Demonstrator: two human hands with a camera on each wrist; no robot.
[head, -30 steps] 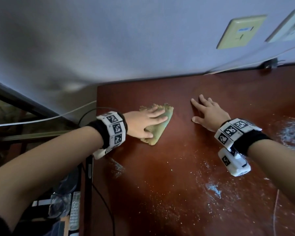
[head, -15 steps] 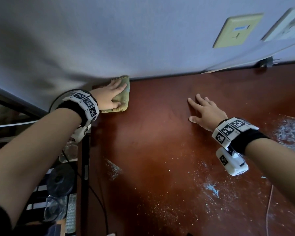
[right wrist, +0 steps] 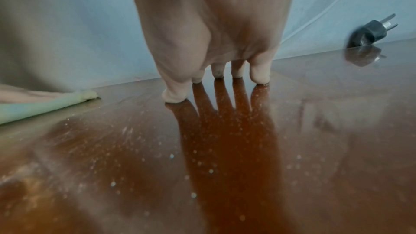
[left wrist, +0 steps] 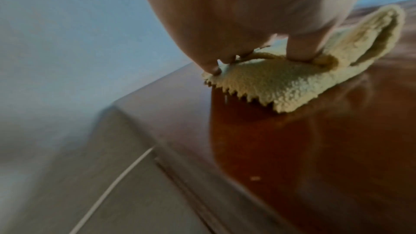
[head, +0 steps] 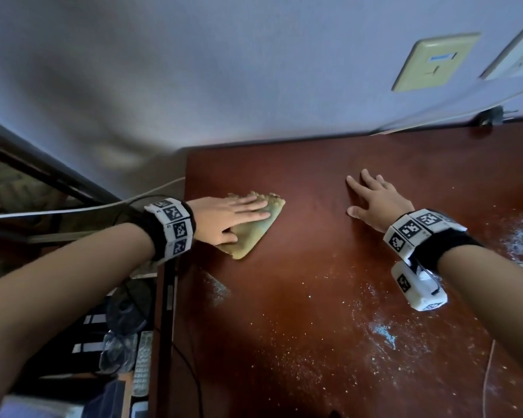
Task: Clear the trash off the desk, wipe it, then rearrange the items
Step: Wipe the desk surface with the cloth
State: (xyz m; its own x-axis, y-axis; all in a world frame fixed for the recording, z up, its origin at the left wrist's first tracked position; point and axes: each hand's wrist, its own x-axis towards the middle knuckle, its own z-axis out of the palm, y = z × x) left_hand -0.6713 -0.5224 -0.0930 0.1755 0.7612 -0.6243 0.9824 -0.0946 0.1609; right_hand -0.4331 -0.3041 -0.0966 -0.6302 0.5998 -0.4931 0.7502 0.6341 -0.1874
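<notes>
Desk (head: 314, 297), far left quarter: blocked by left hand (head: 224, 218) pressed flat on folded yellow-green cloth (head: 254, 236), near the left edge. Far middle: blocked by right hand (head: 378, 203), fingers spread, tips on the wood. Between the two hands: open strip of bare wood, running to the far edge. Far edge: closed off by wall (head: 224, 70); black plug (right wrist: 371, 33) lying at far right beside it, white cable (head: 465, 107) along the wall just above. Near half: flat and passable, only white crumbs and dust (head: 381, 333) scattered, thickest at right. Left edge: drop-off, cords (head: 187, 357) hanging just beyond.
</notes>
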